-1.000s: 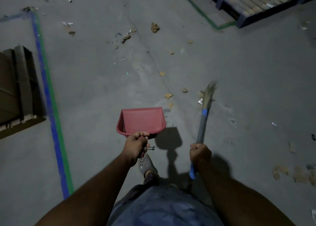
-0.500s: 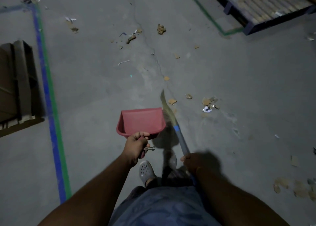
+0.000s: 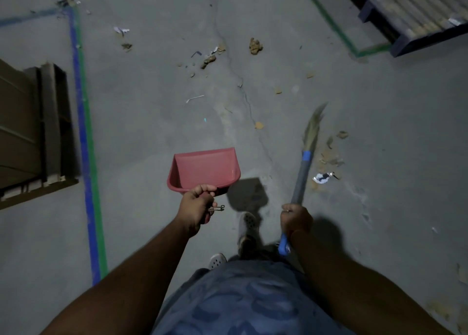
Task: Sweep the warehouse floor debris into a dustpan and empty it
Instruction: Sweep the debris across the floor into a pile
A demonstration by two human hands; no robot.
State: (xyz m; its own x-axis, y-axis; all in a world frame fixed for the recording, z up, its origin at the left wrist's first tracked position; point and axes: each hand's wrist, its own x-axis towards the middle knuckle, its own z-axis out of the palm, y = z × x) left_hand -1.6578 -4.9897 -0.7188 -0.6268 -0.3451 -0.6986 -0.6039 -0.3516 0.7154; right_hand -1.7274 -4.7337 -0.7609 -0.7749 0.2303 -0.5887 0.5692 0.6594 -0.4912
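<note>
My left hand (image 3: pixel 197 208) is curled around the handle of the red dustpan (image 3: pixel 205 169), holding it just ahead of my knuckles, mouth facing away from me; I cannot tell whether its lip touches the floor (image 3: pixel 141 122). My right hand (image 3: pixel 295 219) is wrapped tight round the grey shaft of the broom (image 3: pixel 302 175), bristles blurred ahead of my fist.

The risk I see: the scraps (image 3: pixel 329 157) lie just right of the bristles, well off to the right of the pan. A hard flick could scatter them past the pan's mouth or under my shoe (image 3: pixel 249 223). If the lip sits raised, fine bits will likely slide beneath it. A small metal clip (image 3: pixel 217 208) dangles by my left fingers and could snag.

The debris looks like torn brown cardboard crumbs with one white crumpled piece (image 3: pixel 321 178) among them, light and dry. More bits (image 3: pixel 255 46) lie far ahead of both hands. The pan looks empty from here.
</note>
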